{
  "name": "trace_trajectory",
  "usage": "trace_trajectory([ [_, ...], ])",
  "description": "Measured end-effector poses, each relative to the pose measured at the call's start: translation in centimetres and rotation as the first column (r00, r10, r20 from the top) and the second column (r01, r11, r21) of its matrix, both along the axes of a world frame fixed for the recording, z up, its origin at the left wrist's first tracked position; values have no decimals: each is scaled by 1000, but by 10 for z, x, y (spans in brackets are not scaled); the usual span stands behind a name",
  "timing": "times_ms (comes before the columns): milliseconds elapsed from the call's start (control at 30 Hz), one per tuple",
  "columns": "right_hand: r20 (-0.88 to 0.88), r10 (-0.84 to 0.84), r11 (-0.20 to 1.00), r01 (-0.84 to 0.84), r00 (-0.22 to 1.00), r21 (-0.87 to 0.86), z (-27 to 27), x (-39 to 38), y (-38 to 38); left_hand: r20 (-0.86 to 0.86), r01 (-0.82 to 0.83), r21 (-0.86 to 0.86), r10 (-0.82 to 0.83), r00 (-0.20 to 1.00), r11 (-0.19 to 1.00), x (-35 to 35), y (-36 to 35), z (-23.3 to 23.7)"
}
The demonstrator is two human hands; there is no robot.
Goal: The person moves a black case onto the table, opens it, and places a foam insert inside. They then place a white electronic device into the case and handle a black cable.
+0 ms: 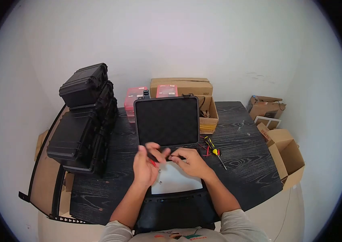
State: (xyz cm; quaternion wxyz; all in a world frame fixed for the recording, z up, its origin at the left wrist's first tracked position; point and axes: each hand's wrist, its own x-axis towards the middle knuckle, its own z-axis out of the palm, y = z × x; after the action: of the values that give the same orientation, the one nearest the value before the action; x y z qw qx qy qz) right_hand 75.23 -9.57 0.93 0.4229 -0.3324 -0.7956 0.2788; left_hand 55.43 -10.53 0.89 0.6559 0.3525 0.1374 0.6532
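An open black hard case stands in front of me, its foam-lined lid (167, 121) raised. A white panel (181, 181) with small holes lies in its base. Over the panel's left side is my left hand (146, 167), thumb and fingers apart and slightly blurred. A bit of red (153, 163) shows beside its palm. My right hand (191, 162) hovers over the panel's far edge, thumb and forefinger pinched together at a small dark thing I cannot make out. Both hands' fingertips are close to each other.
Stacked black hard cases (84, 117) fill the table's left. A yellow-black screwdriver (215, 151) and red wire pieces (207, 151) lie right of the case. Behind stand pink-lidded boxes (135, 97) and a cardboard box (208, 125). Open cartons (285, 155) sit beyond the right edge.
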Motion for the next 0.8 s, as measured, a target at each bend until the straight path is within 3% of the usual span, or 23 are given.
trace_trajectory([
  [33,56,2,998,1,998,-60,0,2,-2,96,-21,127,9,995,992,-5,13,-12],
  [67,112,7,993,6,994,-121,-1,3,-5,105,-106,61,99,990,993,-5,16,-16],
  [133,182,26,999,-17,983,-49,-1,1,-11,104,-270,-71,276,956,960,-1,22,-9],
  [167,217,32,999,-30,976,-13,0,0,-14,109,-284,-34,287,952,958,0,24,-13],
  [267,243,9,1000,-8,970,-3,12,-4,-26,-354,-284,105,303,885,953,4,29,-23],
  [333,188,9,1000,-9,982,-2,16,-3,-29,-562,-172,201,257,786,964,6,22,-18],
  [433,104,-31,1000,31,994,-2,30,2,-36,-735,78,259,144,663,963,7,20,-28],
  [567,-15,-175,983,176,984,56,30,14,-34,-737,374,75,-201,645,924,4,15,-32],
  [667,-53,-234,965,238,971,108,37,18,-31,-781,522,-105,-395,484,847,-4,4,-10],
  [800,3,-131,988,130,991,83,28,27,-19,-707,618,2,-436,557,787,-7,4,-9],
])
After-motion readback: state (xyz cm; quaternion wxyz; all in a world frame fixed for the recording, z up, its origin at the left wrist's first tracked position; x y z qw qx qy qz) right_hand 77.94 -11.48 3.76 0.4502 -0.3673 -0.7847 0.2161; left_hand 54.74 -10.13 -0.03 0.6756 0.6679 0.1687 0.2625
